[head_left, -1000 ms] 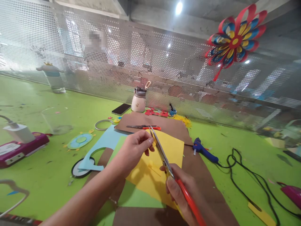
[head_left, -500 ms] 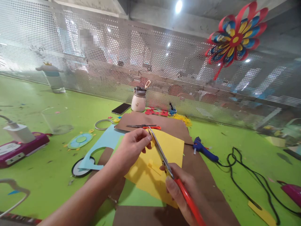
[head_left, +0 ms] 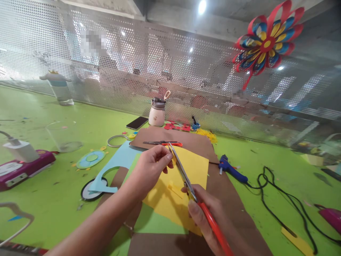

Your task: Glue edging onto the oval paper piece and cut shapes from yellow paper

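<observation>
"Over the yellow sheet (head_left: 193,163), how does the left hand (head_left: 153,165) stand?"

"Curled nearly closed, thumb against forefinger, pinching a small yellow piece (head_left: 174,161) (most of it is hidden) right beside the blades."

"And the right hand (head_left: 202,209)?"

"Wrapped around the red-handled scissors (head_left: 183,174). They point up and away, blades slightly parted, tips just by the left fingertips."

"What lies beneath?"

"The yellow sheet overlaps a green sheet (head_left: 157,221), and both rest on brown cardboard (head_left: 226,199). Small yellow scraps (head_left: 174,190) lie on the yellow sheet, between the hands."

"Anything near the far side?"

"A second pair of scissors (head_left: 178,144) lies on the cardboard, beyond the left hand. To the right, a blue glue gun (head_left: 233,173) rests beside the cardboard."
</observation>
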Demonstrator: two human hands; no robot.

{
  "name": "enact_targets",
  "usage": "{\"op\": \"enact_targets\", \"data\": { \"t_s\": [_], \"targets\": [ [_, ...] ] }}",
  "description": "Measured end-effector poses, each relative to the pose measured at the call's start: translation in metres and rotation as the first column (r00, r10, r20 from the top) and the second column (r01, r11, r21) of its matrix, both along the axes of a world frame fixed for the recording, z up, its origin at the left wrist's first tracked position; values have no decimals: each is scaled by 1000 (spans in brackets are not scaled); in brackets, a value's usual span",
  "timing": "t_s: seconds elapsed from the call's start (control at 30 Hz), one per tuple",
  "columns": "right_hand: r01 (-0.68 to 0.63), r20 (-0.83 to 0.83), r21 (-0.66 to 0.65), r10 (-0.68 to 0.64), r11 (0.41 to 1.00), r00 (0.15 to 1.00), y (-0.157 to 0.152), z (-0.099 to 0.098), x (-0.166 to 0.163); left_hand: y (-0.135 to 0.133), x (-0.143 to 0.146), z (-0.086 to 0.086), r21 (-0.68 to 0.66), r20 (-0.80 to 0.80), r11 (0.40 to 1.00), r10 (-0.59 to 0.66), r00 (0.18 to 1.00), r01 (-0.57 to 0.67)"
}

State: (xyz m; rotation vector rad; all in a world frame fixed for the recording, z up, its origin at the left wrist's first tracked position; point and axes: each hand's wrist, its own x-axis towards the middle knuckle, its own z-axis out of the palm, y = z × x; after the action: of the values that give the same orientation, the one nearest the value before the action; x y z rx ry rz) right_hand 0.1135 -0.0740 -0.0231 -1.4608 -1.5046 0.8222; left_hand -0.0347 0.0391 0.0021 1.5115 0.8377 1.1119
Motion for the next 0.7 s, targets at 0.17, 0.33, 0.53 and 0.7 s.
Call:
{"op": "enact_targets", "data": {
  "t_s": [0.17,0.33,0.53,0.7],
  "targets": [
    [-31,-23,-43,30,999,999,4,-6,2,-1,1,0,10,13,1000,-4,1000,4],
    [-57,-46,-52,54,997,997,7,-9,4,0,1,-2,12,23,1000,-10,1000,9],
    [-40,-52,-40,37,998,998,6,-9,3,-4,3,3,-18,59,1000,11,998,-10],
    [-44,-79,-42,41,998,996,4,-6,2,-4,3,4,-20,57,1000,8,998,-7]
  ]
}}
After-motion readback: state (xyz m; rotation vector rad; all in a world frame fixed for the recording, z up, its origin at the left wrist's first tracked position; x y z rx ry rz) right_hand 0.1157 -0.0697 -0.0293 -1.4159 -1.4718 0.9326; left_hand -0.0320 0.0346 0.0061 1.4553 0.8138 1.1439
